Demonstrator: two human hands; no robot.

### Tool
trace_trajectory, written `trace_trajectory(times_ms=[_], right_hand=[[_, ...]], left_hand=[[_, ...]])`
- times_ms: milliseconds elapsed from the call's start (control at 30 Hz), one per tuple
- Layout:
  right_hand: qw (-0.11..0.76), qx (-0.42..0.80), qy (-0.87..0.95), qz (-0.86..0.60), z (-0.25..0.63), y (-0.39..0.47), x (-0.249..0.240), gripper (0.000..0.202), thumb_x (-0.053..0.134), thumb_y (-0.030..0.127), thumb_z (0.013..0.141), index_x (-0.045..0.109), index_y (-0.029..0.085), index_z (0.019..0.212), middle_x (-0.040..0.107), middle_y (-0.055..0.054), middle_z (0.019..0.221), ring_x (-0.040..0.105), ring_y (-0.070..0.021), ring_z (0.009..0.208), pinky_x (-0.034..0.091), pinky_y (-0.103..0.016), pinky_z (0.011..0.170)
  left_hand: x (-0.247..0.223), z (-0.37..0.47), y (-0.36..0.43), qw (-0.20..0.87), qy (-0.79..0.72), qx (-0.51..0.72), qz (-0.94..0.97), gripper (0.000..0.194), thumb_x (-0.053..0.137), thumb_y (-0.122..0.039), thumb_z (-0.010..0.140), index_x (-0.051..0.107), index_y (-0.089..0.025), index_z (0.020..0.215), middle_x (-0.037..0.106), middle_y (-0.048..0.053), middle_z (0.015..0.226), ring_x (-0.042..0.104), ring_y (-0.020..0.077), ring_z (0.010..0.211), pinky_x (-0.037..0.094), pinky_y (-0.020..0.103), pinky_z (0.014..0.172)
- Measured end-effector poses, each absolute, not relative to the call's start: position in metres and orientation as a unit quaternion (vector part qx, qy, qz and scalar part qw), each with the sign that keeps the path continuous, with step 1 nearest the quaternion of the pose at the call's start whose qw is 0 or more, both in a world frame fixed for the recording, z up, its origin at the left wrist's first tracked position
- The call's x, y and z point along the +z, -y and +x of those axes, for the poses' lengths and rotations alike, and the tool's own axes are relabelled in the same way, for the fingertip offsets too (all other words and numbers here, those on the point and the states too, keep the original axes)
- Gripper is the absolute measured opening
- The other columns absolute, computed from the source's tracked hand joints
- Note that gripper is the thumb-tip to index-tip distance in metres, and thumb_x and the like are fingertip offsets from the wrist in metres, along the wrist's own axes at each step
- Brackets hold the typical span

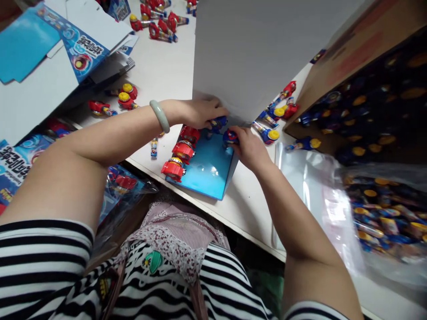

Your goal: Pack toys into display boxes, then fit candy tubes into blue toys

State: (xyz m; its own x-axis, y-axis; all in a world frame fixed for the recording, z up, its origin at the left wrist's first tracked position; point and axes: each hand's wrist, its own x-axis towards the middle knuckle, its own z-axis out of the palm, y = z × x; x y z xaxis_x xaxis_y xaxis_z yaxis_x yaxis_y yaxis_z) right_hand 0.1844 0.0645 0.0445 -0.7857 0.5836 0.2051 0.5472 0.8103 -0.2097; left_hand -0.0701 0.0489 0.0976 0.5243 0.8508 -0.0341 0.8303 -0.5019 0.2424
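- Head view: had left hand [205, 113] curled, mostly closed around far blue toy [219, 123], over back of blue box [210, 175].
- Had right hand [250, 146] bent tight round near blue toy [231, 138], at box's right edge.
- Saw three red toys [183, 152] lined along box's left side.
- Noted white panel [260, 49] upright behind, counter [253, 202] beneath.

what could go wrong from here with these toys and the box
The left hand and right hand each hold a blue toy close together, so one might knock the other loose. The red toys line the side of the blue box near the front edge of the table, so a nudge could drop one. The tall pale panel might tip onto the hands.
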Motion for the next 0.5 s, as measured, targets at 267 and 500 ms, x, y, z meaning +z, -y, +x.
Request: trace_trajectory(times_ms=[267, 500], right_hand=[[0.152, 0.006, 0.927, -0.342, 0.185, -0.069, 0.033, 0.050, 0.049, 0.031, 0.095, 0.046, 0.022, 0.145, 0.052, -0.017, 0.141, 0.045, -0.0360, 0.126, 0.036, -0.055, 0.102], [0.174, 0.042, 0.926, -0.332, 0.189, -0.071, 0.029, 0.052, 0.047, 0.031, 0.095, 0.042, 0.023, 0.147, 0.049, -0.016, 0.142, 0.043, -0.0361, 0.127, 0.033, -0.057, 0.105]], left_hand=[[0.110, -0.063, -0.054, 0.113, -0.473, -0.013, 0.873, 0.052, 0.064, -0.022, 0.080, 0.054, -0.018, 0.131, 0.058, 0.011, 0.122, 0.060, 0.0305, 0.112, 0.048, 0.039, 0.098], [0.098, -0.067, -0.037, 0.025, -0.504, -0.009, 0.863, 0.054, 0.055, -0.019, 0.088, 0.044, -0.019, 0.140, 0.051, 0.013, 0.134, 0.053, 0.0296, 0.123, 0.046, 0.039, 0.103]])
